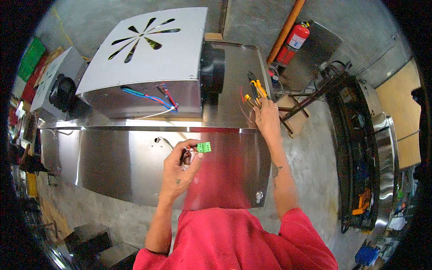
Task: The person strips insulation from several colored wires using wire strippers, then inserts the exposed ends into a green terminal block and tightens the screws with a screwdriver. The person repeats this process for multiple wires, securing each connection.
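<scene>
Over the steel panel (103,157), a green connector (204,147) is pinched by the left hand (179,168), while yellow-handled tools (258,89) on the steel top (238,63) are touched by the right hand (268,119), whose closure cannot be told; tool selection seems in hand, a sure grip being called for

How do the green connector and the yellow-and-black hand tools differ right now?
The green connector is one small block; the yellow-and-black hand tools are several longer pieces, bunched together. The connector is held up in the left hand, while the tools rest on the metal bench at the right hand; whether it grips one is unclear. Both are at the person's hands.
</scene>
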The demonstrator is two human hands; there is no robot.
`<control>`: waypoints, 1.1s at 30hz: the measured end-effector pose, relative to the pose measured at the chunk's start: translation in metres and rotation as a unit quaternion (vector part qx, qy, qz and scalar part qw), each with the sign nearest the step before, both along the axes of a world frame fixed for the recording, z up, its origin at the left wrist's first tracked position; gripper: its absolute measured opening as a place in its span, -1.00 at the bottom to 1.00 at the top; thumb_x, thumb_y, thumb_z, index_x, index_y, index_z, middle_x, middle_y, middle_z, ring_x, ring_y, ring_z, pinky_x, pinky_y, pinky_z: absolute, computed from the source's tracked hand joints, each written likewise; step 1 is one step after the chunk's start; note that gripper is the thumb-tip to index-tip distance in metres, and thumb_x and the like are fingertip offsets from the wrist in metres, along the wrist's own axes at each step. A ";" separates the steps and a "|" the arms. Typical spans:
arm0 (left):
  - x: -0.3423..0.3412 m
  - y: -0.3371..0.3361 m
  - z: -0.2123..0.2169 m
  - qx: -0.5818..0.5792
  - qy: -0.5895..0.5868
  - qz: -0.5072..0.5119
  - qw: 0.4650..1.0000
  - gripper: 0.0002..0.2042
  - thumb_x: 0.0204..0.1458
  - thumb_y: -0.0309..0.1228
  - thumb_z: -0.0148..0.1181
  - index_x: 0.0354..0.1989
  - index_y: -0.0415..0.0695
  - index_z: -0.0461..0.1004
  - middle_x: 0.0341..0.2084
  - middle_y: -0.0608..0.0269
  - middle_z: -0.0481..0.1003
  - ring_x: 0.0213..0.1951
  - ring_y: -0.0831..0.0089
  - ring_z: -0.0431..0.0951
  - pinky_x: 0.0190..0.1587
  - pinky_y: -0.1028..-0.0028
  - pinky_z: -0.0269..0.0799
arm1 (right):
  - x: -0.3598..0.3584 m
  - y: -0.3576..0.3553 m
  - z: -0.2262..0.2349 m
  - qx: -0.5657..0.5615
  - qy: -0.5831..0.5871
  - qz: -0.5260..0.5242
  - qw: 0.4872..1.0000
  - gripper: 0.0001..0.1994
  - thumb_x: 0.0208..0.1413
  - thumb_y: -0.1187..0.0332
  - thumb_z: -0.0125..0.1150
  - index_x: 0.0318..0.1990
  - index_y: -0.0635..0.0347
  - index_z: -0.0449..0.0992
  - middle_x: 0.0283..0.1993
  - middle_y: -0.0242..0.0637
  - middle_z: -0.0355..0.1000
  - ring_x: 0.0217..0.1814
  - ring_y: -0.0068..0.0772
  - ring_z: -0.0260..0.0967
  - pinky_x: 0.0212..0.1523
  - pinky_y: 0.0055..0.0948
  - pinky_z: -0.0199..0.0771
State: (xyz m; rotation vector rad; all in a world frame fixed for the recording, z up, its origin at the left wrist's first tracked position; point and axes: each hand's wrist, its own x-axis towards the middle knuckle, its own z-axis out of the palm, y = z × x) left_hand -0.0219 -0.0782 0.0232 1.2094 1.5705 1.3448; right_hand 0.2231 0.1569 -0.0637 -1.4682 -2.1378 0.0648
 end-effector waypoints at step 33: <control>-0.002 0.004 -0.011 -0.001 -0.017 0.000 1.000 -0.64 0.21 -0.51 0.40 0.18 -0.21 0.56 -0.32 0.49 0.46 -0.39 0.73 0.32 -0.34 0.67 0.29 | -0.087 -0.141 0.098 -0.140 0.568 0.298 0.754 -0.25 0.30 0.71 0.15 0.54 0.12 -0.07 0.07 -0.09 0.38 0.04 -0.27 0.57 0.09 -0.25 0.67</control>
